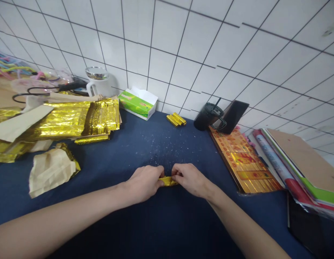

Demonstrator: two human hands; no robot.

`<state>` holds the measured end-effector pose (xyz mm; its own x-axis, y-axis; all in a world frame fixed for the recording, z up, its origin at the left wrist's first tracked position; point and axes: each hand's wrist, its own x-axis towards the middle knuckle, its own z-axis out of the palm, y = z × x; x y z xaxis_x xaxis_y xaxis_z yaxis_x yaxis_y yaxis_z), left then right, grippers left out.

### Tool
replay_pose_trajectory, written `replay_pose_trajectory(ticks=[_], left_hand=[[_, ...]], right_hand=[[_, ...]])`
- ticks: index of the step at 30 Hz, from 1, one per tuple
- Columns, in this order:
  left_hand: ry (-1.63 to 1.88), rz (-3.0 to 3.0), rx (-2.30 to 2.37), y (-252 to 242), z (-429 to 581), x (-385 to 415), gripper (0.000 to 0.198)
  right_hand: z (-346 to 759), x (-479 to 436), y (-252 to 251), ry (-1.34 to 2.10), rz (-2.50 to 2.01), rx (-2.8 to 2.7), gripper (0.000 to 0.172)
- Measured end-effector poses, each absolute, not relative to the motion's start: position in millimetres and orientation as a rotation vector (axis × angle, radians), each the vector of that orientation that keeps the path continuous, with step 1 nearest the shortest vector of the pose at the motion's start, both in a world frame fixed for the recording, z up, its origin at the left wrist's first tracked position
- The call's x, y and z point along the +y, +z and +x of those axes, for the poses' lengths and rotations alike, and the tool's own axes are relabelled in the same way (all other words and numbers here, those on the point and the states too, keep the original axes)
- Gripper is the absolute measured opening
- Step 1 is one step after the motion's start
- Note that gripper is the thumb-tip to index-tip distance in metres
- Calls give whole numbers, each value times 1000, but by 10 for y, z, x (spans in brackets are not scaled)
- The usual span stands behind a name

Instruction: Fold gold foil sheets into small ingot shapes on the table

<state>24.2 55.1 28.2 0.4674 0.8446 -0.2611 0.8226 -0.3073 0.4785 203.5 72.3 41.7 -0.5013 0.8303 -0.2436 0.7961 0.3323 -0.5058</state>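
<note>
Gold foil piece [167, 181] at centre, near person; cannot tell if it touches dark blue tabletop [140, 151]. White-specked surface stretches beyond hands to small gold bars [176, 119] near tiled wall [167, 57]. Gold foil stack [102, 115] bounds left, orange-gold pack [245, 162] right. Left hand [147, 182]: thumb and fingers pinch piece's left end, narrow. Right hand [190, 178]: likewise pinches right end, just beside left.
</note>
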Motion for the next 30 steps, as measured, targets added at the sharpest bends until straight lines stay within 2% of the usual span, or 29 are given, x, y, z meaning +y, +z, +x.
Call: replay_pose_trajectory(ticks=[6,16,24,30], left_hand=[[46,2221,1369,261,266,576,18],[-40,2284,1424,292,326,597,16],[207,2297,1355,281,257,575,18],[89,2133,1318,335,302,642,16]], right_hand=[[2031,723,397,873,-1549,-2512,13],[2006,718,360,714,-1590,-2582,14],[2065,629,312,737,-1520,-2503,14],[2114,476,164,593,-1482,-2393,12]])
